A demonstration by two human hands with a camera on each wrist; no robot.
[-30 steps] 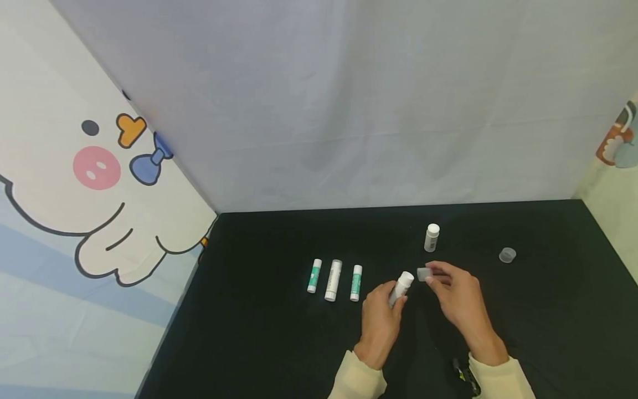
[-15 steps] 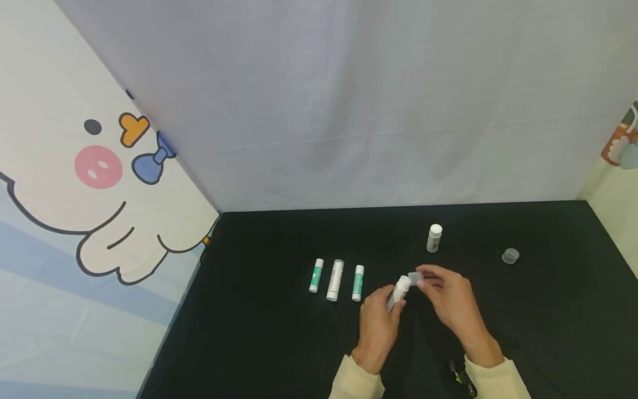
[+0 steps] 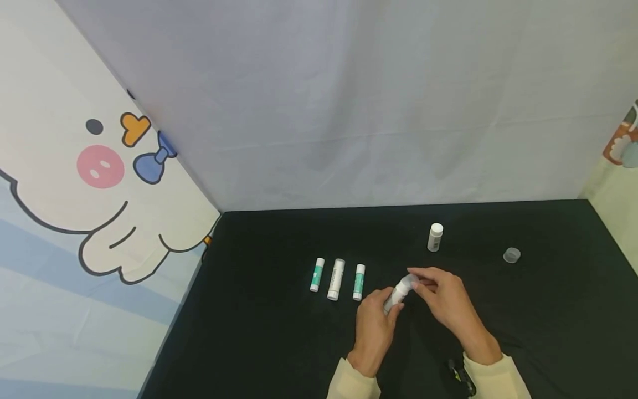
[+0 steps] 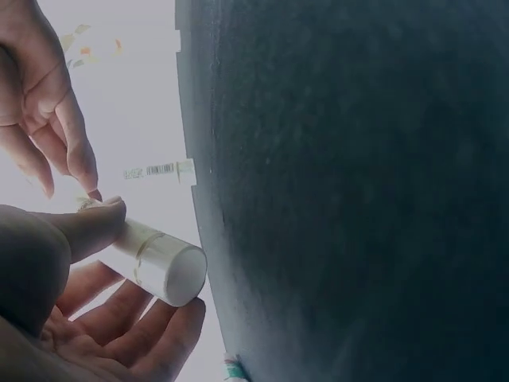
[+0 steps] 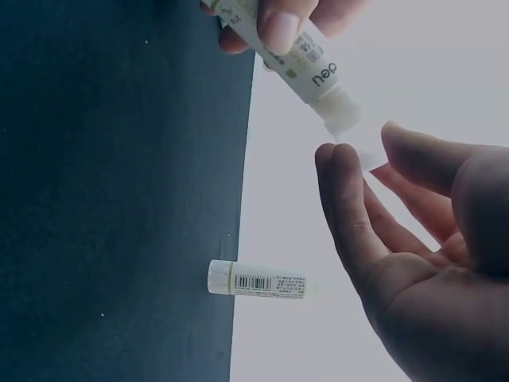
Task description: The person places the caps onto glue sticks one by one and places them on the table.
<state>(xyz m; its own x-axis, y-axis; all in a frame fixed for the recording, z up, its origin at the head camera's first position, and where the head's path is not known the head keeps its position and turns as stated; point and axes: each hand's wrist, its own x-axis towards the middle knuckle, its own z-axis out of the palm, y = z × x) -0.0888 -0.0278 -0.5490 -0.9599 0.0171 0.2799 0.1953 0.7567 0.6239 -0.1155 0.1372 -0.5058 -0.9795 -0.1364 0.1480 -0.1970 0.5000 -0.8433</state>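
In the head view my left hand [image 3: 371, 330] grips a white glue stick [image 3: 394, 300], tilted up and to the right. My right hand [image 3: 448, 302] pinches a clear plastic cap [image 3: 410, 280] between thumb and fingertips, at the glue stick's upper end. The right wrist view shows "deli" printed on the glue stick [image 5: 306, 68], with the see-through cap [image 5: 370, 161] overlapping its white tip. From the left wrist, the thumb lies over the glue stick [image 4: 159, 256], fingers beneath, its flat base facing the camera.
Left of the hands lie a green-and-white glue stick [image 3: 317, 275], a larger white one [image 3: 336, 280] and another green-and-white one [image 3: 359, 282]. Beyond them another white glue stick [image 3: 435, 238] stands upright. A loose clear cap [image 3: 512, 255] rests at right on the black table [image 3: 259, 332].
My right hand has moved left, bringing the clear cap from apart onto the glue stick's tip. My left hand has shifted slightly left and down, still gripping the glue stick.
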